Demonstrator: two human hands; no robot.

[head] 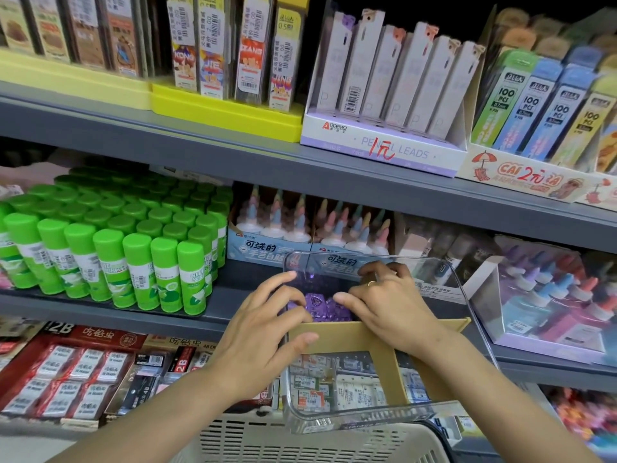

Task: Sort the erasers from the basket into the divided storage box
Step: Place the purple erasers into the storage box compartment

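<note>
1. Two hands work at a clear box (467,282) that stands in front of the shelves, above a white basket (300,442).
2. Cardboard dividers (347,335) split the box; purple erasers (329,307) lie in the far compartment, and white-labelled erasers (310,382) fill the near compartments.
3. Left hand (267,329) reaches over the box's left wall, fingers (283,280) spread and only slightly bent; its fingertips lie on the purple erasers and its thumb lies over the cross divider. It grips nothing that I can see.
4. Right hand (387,302) reaches into the far compartment from the right, a ring on one finger. Its fingers are curled at the far wall and its thumb points left at the purple erasers; whether they pinch an eraser I cannot tell.
5. Green glue sticks (110,248) stand on the shelf to the left, glue bottles (300,225) behind the box.
6. Pencil lead packs (394,81) line the shelf above.
</note>
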